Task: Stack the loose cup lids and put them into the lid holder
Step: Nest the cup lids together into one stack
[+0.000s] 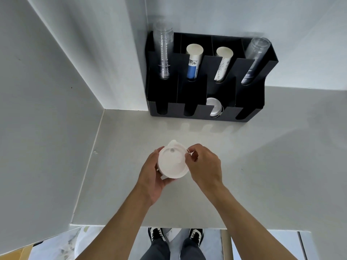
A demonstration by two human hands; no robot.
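Lids [172, 162], white and stacked, sit up off the counter [262, 156] between both hands, right in front of the person. Left hand [153, 177] cups the stack from below and the side, fingers wrapped round its edge, so that one is clearly gripping the lids. Right hand [203, 165] pinches at the top lid's rim with fingertips, squaring it down onto the pile. These look like thin moulded plastic: featherlight, a bit flexible, and slick enough to slide askew, so the rim is the place to hold them, squeezed evenly from opposite sides rather than pressed on the domed middle. Up ahead, well apart from the hands, the black lid holder [187, 113] waits against the wall, one front slot already showing a few lids [214, 107], its neighbours looking empty. Cups stand in the back row.
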